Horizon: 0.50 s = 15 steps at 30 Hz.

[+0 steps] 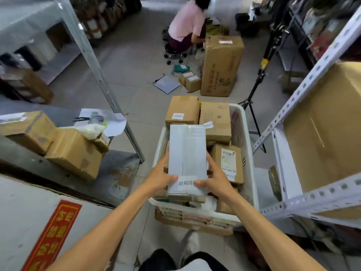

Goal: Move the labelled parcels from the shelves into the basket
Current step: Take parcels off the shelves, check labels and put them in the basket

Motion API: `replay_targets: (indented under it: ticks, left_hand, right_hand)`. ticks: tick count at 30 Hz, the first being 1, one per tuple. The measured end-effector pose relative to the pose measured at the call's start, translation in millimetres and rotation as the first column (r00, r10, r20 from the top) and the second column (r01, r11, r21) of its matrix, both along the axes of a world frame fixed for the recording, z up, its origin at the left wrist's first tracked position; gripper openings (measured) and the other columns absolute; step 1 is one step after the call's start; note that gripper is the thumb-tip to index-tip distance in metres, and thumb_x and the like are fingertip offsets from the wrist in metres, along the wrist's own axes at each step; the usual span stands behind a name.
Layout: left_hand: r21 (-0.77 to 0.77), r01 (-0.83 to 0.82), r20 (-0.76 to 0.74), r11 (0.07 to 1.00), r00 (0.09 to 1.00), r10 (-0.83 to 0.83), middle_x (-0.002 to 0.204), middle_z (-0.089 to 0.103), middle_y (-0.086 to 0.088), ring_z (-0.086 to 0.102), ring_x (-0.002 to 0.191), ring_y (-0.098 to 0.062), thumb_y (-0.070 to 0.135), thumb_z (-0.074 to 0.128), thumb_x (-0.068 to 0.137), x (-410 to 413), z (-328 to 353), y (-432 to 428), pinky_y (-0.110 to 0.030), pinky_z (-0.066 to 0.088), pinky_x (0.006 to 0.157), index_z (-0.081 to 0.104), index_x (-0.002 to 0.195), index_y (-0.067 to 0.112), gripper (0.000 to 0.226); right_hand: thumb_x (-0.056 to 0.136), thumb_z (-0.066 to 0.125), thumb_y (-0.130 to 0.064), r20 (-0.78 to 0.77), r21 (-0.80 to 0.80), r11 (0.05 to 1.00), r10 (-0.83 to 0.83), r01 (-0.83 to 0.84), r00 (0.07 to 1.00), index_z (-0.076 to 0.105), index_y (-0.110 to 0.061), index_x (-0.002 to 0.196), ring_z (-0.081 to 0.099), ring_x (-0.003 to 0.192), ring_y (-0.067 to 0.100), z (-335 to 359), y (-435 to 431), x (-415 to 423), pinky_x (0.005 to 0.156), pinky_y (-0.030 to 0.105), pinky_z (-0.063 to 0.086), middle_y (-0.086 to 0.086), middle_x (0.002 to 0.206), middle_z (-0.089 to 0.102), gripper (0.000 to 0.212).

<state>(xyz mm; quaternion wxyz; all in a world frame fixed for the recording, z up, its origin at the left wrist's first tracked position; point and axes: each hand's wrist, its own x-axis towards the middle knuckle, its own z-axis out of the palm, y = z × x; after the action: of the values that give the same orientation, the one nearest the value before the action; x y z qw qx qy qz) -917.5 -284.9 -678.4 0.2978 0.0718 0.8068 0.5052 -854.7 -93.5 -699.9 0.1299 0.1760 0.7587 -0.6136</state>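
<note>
White parcel (187,151) sits lengthwise over the basket (249,153), gripped at its near end by both hands. The left hand (159,178) wraps its fingers along the left side with the thumb on top. The right hand (215,178) does the same on the right side. Both thumbs press on a printed label (185,182), hiding its ends so that only the middle characters show. Whether the parcel already rests on the load beneath or hangs just above it cannot be told, since it hides what lies directly under it.

Brown parcels (182,109) fill the far end of the basket, and a barcoded box (227,163) stands just right of the white parcel, its print too small to read. The basket's near wall is partly hidden behind the forearms.

On the left shelf (117,173) lie brown cartons (72,151), their edges blurred. A red banner (52,235) is cut off at the bottom edge. The right rack (293,98) holds a large carton (322,124) that runs out of view. Farther off, a seated person (185,20) is blurred and partly cropped at the top.
</note>
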Motion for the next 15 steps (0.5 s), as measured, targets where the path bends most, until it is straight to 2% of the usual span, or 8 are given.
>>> replay_targets:
  ticks: [2,4,7,9,12,13,15]
  left_hand:
    - [0.005,-0.008,0.024,1.000,1.000,0.008,0.128,0.052,0.006,0.054,0.111,-0.013,0.012,0.064,0.088,-12,-7,5,-0.019,0.051,0.078,0.017,0.144,0.047,0.081]
    - [-0.002,-0.044,0.062,0.999,0.997,0.044,0.132,0.052,0.003,0.056,0.114,-0.018,0.015,0.062,0.090,-25,-13,7,-0.034,0.055,0.086,0.018,0.146,0.043,0.076]
    - [-0.067,-0.077,0.102,0.995,0.991,0.083,0.133,0.053,-0.003,0.056,0.118,-0.024,0.017,0.063,0.090,-47,-21,10,-0.049,0.051,0.095,0.021,0.146,0.039,0.074]
    - [-0.113,-0.048,0.104,0.992,0.993,0.060,0.130,0.054,-0.004,0.054,0.119,-0.025,0.018,0.063,0.090,-63,-28,12,-0.051,0.050,0.096,0.022,0.146,0.037,0.072]
    - [-0.147,-0.079,0.113,0.986,0.989,0.096,0.132,0.054,-0.008,0.053,0.121,-0.028,0.014,0.062,0.090,-89,-41,13,-0.052,0.048,0.097,0.022,0.147,0.034,0.074]
    - [-0.161,-0.081,0.109,0.984,0.989,0.100,0.132,0.053,-0.009,0.053,0.121,-0.029,0.012,0.061,0.090,-96,-45,13,-0.051,0.048,0.097,0.022,0.148,0.033,0.073]
    - [-0.196,-0.085,0.091,0.977,0.990,0.104,0.133,0.052,-0.009,0.052,0.120,-0.025,0.009,0.058,0.091,-109,-52,10,-0.041,0.048,0.097,0.023,0.148,0.030,0.070]
  right_hand:
    - [0.073,0.077,-0.001,0.010,0.007,1.000,0.031,-0.031,0.999,0.023,-0.047,0.146,0.050,0.124,0.019,-6,5,-18,0.091,0.035,0.053,-0.007,0.139,0.048,0.101]
    - [0.073,0.077,-0.003,0.021,0.030,0.998,0.053,-0.054,0.998,0.025,-0.045,0.145,0.047,0.125,0.017,-12,6,-32,0.089,0.031,0.051,-0.009,0.136,0.047,0.098]
    - [0.075,0.077,-0.005,0.062,0.057,0.996,0.060,-0.064,0.996,0.023,-0.039,0.148,0.044,0.128,0.018,-19,6,-52,0.100,0.042,0.048,-0.007,0.139,0.044,0.097]
    - [0.076,0.077,-0.005,0.067,0.069,0.996,0.058,-0.062,0.996,0.026,-0.035,0.148,0.043,0.129,0.017,-27,7,-68,0.102,0.039,0.044,-0.006,0.141,0.044,0.093]
    - [0.077,0.075,-0.001,0.071,0.046,0.997,0.053,-0.056,0.996,0.029,-0.032,0.147,0.042,0.120,0.008,-39,3,-91,0.090,0.020,0.043,-0.014,0.128,0.046,0.090]
    - [0.077,0.075,0.000,0.071,0.033,0.998,0.043,-0.045,0.997,0.029,-0.032,0.147,0.042,0.116,0.005,-44,0,-98,0.084,0.015,0.042,-0.016,0.123,0.045,0.090]
    - [0.075,0.076,-0.001,0.068,0.008,1.000,0.023,-0.023,0.997,0.031,-0.032,0.146,0.047,0.113,0.006,-54,-8,-110,0.080,0.016,0.043,-0.016,0.122,0.049,0.090]
